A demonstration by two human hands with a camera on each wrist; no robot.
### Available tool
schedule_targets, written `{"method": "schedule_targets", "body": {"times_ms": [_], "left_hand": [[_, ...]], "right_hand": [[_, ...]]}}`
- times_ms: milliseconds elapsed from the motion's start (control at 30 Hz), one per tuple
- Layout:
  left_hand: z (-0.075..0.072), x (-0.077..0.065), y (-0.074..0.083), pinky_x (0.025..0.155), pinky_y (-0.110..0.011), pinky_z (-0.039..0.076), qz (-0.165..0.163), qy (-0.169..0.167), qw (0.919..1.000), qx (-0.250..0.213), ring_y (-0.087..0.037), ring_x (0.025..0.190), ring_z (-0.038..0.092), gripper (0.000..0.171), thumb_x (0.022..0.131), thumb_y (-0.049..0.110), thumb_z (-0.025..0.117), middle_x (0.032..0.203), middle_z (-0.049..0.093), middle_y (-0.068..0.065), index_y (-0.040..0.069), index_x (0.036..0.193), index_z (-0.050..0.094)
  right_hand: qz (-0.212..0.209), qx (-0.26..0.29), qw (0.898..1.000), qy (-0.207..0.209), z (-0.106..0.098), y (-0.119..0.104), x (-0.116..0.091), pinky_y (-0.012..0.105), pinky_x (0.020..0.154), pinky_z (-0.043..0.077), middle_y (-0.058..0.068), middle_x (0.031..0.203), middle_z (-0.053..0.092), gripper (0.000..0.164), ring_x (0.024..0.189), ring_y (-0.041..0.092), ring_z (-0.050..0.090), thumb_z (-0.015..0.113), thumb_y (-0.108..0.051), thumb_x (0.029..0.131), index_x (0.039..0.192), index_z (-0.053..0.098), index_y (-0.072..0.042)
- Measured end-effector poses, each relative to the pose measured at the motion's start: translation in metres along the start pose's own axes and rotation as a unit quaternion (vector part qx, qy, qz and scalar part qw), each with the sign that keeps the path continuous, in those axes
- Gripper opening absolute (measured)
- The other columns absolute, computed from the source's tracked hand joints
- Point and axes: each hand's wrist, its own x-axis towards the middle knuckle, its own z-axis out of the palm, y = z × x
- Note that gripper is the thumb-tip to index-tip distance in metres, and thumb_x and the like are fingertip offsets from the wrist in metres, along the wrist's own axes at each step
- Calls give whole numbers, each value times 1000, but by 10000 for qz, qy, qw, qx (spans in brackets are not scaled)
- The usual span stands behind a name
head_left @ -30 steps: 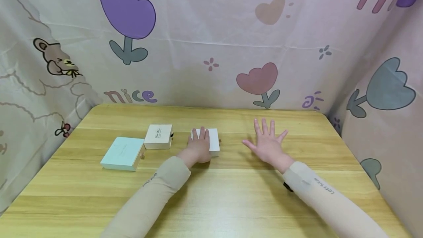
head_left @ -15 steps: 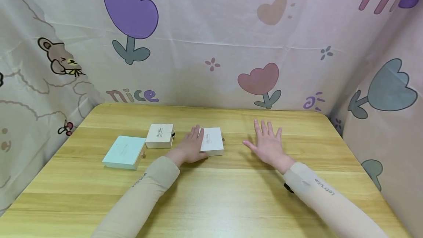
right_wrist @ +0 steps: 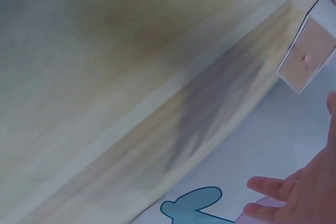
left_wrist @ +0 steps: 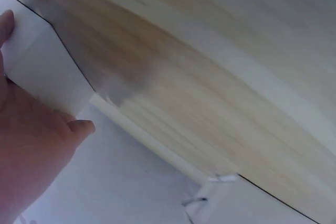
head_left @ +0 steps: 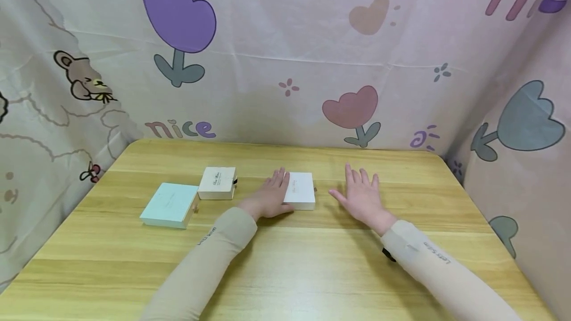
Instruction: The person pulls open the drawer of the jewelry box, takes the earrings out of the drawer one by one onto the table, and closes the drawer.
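Observation:
A small white box (head_left: 301, 190) with printed lettering lies on the table. My left hand (head_left: 267, 198) is flat against its left side, fingers straight, thumb (left_wrist: 6, 27) along the front face. In the left wrist view the hand hides part of the same box (left_wrist: 50, 72). My right hand (head_left: 362, 197) is spread to the right of the box, apart from it and holding nothing. The right wrist view shows the box's pinkish drawer end (right_wrist: 310, 56) with a small pull tab, beyond the right fingers.
Left of my left hand stands a cream box (head_left: 217, 183) with a dark tab. Nearly touching it is a larger pale mint box (head_left: 170, 205). The wooden table (head_left: 303, 271) ends at a printed cloth backdrop (head_left: 267, 108).
My left hand has gone from the top of the white box to its left side, then slid right. The box has moved right with it, closer to my right hand, which stays nearly still.

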Motion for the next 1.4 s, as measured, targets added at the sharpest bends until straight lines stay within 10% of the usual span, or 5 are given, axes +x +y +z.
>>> {"method": "schedule_targets", "body": {"times_ms": [733, 1100, 1400], "left_hand": [[6, 9, -10, 117, -56, 6, 33, 132, 9999, 99, -28, 147, 1, 103, 85, 66, 48, 158, 0, -14, 2, 150, 1], [1, 13, -6, 116, -56, 4, 49, 50, 9990, 433, -28, 147, 1, 101, 86, 67, 43, 158, 0, -14, 1, 150, 0], [2, 14, -8, 116, -56, 5, 31, 60, 9980, 631, -28, 146, 1, 100, 87, 67, 41, 158, -1, -15, 1, 150, 1]], "right_hand": [[-477, -130, 9987, 158, 2, -9, 3, 69, 105, 18, 18, 132, 54, 66, 126, 40, 43, 47, -49, 94, 139, 40, -1], [-477, 778, 9950, -400, 3, -27, 24, 60, 97, 29, 5, 98, 72, 33, 100, 29, 61, 59, -21, 88, 119, 63, -7], [-18, 1383, 9878, -713, 5, -37, 36, 47, 80, 37, 8, 106, 71, 22, 98, 26, 65, 58, -12, 88, 105, 73, -10]]}}
